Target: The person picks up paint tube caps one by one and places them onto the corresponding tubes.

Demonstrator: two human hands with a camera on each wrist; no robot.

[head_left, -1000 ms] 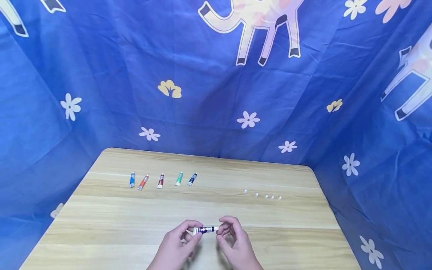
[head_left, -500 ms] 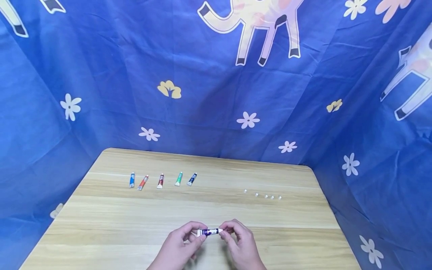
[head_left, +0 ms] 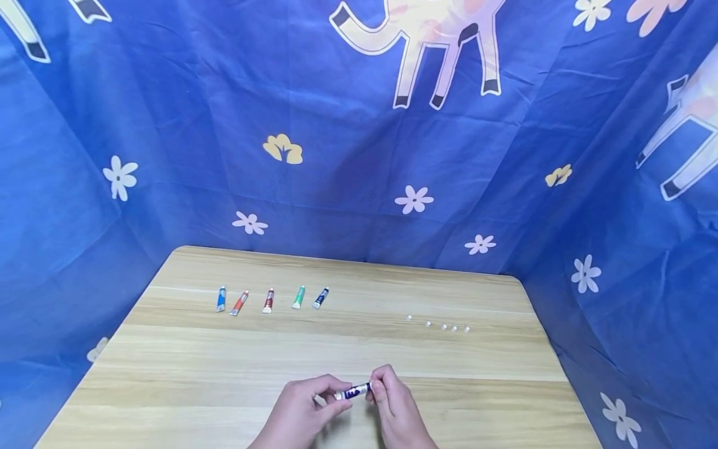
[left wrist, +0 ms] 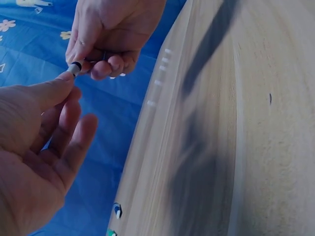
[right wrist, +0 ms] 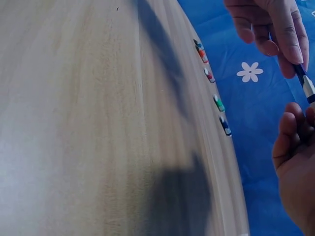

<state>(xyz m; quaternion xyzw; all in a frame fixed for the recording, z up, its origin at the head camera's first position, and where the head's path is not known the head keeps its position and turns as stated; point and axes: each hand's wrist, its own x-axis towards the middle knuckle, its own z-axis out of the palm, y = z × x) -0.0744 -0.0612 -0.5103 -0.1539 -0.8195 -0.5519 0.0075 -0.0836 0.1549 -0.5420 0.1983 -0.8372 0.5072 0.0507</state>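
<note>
A small purple-and-white paint tube (head_left: pixel 355 391) is held between both hands above the near part of the table. My left hand (head_left: pixel 307 408) pinches its flat end between thumb and fingers. At the other end, the fingers of my right hand (head_left: pixel 395 405) close round the tip and cover the cap end. In the left wrist view a short length of the tube (left wrist: pixel 75 68) shows between the two hands. The right wrist view has the tube (right wrist: pixel 306 84) at its right edge, with the left hand (right wrist: pixel 275 29) above and the right hand (right wrist: pixel 298 162) below.
Several paint tubes lie in a row at the back left of the wooden table (head_left: pixel 224 362): blue (head_left: pixel 221 299), orange (head_left: pixel 239 304), dark red (head_left: pixel 268 301), green (head_left: pixel 298 297) and dark blue (head_left: pixel 321 298). Several small white caps (head_left: pixel 444 327) lie at the right. A blue curtain (head_left: pixel 336 187) surrounds the table.
My right hand has moved from beside the tube's white tip to a grip round it, hiding the cap end. The tube has shifted slightly right and nearer, and now slants a little.
</note>
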